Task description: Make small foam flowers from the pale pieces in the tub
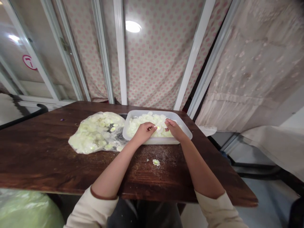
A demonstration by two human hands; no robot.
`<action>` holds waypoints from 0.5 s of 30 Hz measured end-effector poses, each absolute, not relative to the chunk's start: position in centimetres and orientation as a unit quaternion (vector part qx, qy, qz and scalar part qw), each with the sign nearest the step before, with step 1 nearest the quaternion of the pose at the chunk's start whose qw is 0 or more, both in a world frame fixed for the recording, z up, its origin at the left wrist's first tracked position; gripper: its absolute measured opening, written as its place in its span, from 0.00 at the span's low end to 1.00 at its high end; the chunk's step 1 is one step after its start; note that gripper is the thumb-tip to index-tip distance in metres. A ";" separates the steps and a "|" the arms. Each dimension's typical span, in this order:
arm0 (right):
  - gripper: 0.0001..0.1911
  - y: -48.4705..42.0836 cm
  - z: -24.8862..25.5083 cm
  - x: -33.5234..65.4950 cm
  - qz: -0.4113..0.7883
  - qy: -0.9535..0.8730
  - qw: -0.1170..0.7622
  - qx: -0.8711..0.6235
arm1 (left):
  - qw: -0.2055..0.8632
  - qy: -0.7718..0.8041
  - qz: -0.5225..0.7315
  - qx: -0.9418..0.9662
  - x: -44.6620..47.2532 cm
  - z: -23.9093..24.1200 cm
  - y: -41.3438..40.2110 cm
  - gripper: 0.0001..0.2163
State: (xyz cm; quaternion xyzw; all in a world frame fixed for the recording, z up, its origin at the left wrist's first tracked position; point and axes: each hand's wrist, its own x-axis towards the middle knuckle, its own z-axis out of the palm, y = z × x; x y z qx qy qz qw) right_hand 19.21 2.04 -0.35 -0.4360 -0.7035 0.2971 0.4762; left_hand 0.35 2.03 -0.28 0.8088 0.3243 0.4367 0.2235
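Note:
Over a white plastic tray (156, 141), my left hand (146, 130) pinches a small pale flower head (157, 127) between thumb and fingertips. Just to the right, my right hand (174, 129) is closed, its fingers curled in; anything between them is too small to make out. Many whitish-yellow flower heads (139, 121) fill the tray under both hands. A clear plastic bag (91, 134) of similar pale pieces lies against the tray's left side. One loose ruffled flower head (156, 162) rests on the table between my forearms.
The dark wooden table (42, 152) has fine crumbs scattered in front of the tray. A large greenish bag (28, 209) sits below the table's near left edge. Behind stand framed glass panels with a dotted curtain (156, 63).

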 end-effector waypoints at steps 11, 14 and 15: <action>0.17 2.6 -0.6 19.4 0.294 -0.652 0.530 -0.455 | 0.222 0.316 0.438 0.812 0.3 -0.4 2.2 0.10; 0.15 2.8 -0.7 19.5 0.278 -0.644 0.538 -0.467 | 0.220 0.319 0.436 0.812 0.3 -0.4 2.3 0.10; 0.15 2.9 -0.7 19.6 0.269 -0.638 0.542 -0.477 | 0.219 0.322 0.438 0.810 0.3 -0.4 2.3 0.10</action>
